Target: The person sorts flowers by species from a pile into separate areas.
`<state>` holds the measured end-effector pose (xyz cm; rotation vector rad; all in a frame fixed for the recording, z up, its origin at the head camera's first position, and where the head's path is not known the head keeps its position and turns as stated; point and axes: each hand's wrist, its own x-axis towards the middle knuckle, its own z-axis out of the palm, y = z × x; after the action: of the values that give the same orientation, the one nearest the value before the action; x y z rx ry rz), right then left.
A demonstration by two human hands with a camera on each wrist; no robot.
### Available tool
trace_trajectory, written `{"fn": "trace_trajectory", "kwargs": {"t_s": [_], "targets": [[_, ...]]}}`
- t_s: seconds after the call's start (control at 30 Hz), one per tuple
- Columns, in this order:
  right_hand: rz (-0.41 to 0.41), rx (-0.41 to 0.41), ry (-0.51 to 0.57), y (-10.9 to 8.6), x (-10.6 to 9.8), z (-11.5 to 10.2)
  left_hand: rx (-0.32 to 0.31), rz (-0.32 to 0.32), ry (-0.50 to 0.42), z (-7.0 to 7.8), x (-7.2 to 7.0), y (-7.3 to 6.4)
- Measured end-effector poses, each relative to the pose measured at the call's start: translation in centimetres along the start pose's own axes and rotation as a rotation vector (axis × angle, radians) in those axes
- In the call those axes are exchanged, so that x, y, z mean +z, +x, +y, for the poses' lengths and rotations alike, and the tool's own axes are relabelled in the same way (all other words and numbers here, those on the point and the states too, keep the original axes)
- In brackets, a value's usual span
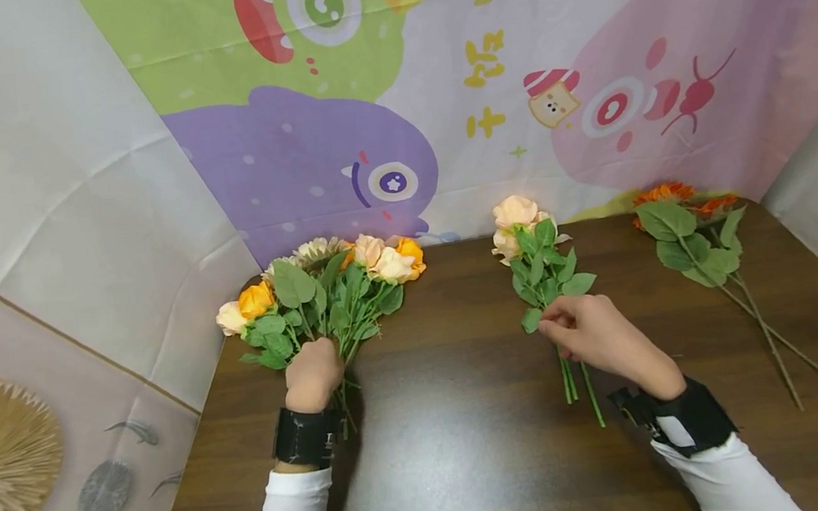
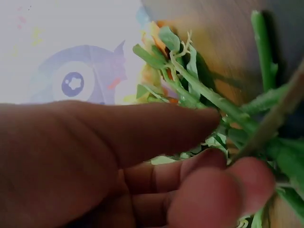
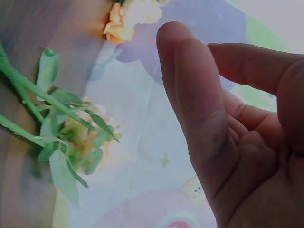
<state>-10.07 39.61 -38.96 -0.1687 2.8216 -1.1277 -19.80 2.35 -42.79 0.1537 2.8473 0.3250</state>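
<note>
At the left, my left hand [image 1: 314,371] is over the stems of a mixed bunch of flowers [image 1: 342,306] with peach and orange roses and pale daisy-like heads. Its thumb and curled fingers pinch a thin stem [image 2: 268,123] in the left wrist view; green stems cross just beyond. My right hand [image 1: 597,338] hovers over the stems of the peach roses [image 1: 516,211] in the middle. The right wrist view shows its fingers [image 3: 199,90] bent loosely with nothing between them and the thumb. Those rose stems [image 3: 47,95] lie apart from it.
Two orange flowers [image 1: 665,193] with crossed stems lie at the right on the dark wooden table [image 1: 448,441]. Behind the table hangs a cartoon-printed cloth [image 1: 474,173]. A pale wall covering [image 1: 94,165] rises along the left side.
</note>
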Motion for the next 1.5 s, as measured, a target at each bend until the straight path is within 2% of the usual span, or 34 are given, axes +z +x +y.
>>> {"fn": "trace_trajectory", "kwargs": {"t_s": [0.1, 0.3, 0.43, 0.57, 0.67, 0.8, 0.9, 1.03, 1.23, 1.37, 1.5], "targets": [[0.022, -0.018, -0.005, -0.2, -0.2, -0.3, -0.004, -0.005, -0.016, -0.1, 0.1, 0.2], [0.044, -0.045, -0.016, -0.5, -0.3, -0.6, -0.044, 0.075, -0.066, -0.4, 0.3, 0.5], [0.041, -0.055, -0.017, -0.6, -0.4, -0.7, -0.071, 0.101, -0.081, -0.7, 0.2, 0.5], [0.039, -0.056, -0.021, -0.6, -0.3, -0.7, -0.072, 0.099, -0.069, -1.0, 0.3, 0.5], [0.035, -0.057, -0.023, -0.5, -0.3, -0.6, -0.059, 0.083, -0.059, -1.1, 0.4, 0.5], [0.028, -0.057, -0.027, -0.5, -0.2, -0.6, -0.029, 0.093, -0.082, -1.1, 0.4, 0.6], [0.025, -0.054, -0.032, -0.4, -0.1, -0.5, -0.003, 0.132, -0.111, -1.0, 0.3, 0.6], [0.026, -0.052, -0.038, -0.3, 0.1, -0.6, 0.041, 0.222, -0.145, -0.8, 0.1, 0.6], [0.025, -0.052, -0.037, -0.4, 0.2, -0.7, 0.070, 0.335, -0.173, -0.6, -0.3, 0.5], [0.017, -0.046, -0.029, -0.4, 0.1, -0.8, 0.093, 0.357, -0.192, -0.3, -0.8, 0.1], [0.002, -0.037, -0.023, -0.5, 0.0, -0.9, 0.116, 0.353, -0.206, 0.3, -1.6, -0.6]]}}
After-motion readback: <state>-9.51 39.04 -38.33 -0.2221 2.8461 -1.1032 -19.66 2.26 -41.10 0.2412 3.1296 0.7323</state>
